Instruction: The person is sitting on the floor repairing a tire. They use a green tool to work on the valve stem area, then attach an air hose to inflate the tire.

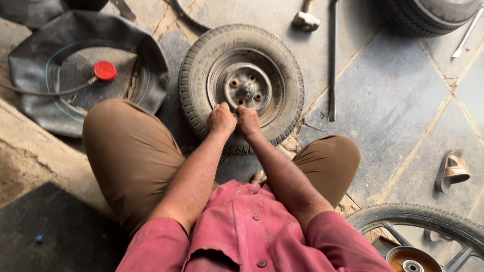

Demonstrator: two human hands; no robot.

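Presently, findings as follows:

1. The small tyre (241,85) lies flat on the paved floor (393,100) between your knees, its metal rim (245,86) facing up.
2. Your left hand (221,119) and right hand (248,121) sit side by side at the near edge of the rim, both curled closed; a small dark piece seems pinched between them, but what it is cannot be told.
3. In my judgement, you do best to keep both wrists low and press evenly, so nothing slips off the rim edge.
4. The black inner tube (80,65) lies to your left, a round red cap (105,70) on a hose resting inside its ring.
5. A long bar (333,60) and a hammer (306,19) lie beyond the tyre, well apart from your hands.
6. No packages, labels or signs are visible; raised lettering on the tyre wall is too small to judge.
7. A sandal (452,170) lies to your right.
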